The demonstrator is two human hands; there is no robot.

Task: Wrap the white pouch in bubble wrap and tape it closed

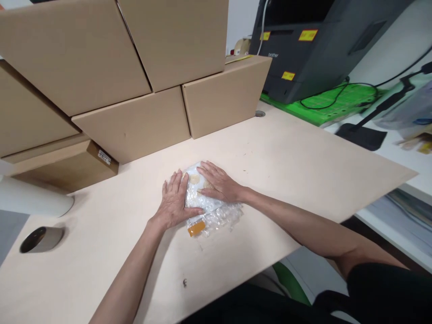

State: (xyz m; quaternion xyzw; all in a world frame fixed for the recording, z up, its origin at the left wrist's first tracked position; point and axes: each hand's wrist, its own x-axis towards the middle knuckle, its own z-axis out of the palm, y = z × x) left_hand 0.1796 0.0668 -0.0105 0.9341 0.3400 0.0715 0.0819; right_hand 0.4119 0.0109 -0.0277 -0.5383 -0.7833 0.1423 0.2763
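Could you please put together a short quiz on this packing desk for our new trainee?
1. True or false: the left hand and the right hand both lie flat on the bubble-wrapped bundle.
2. What colour is the tape piece at the bundle's near end? A green, B orange, C blue.
3. What stands on the green mat at the far right?
Key: 1 true. 2 B. 3 the dark printer.
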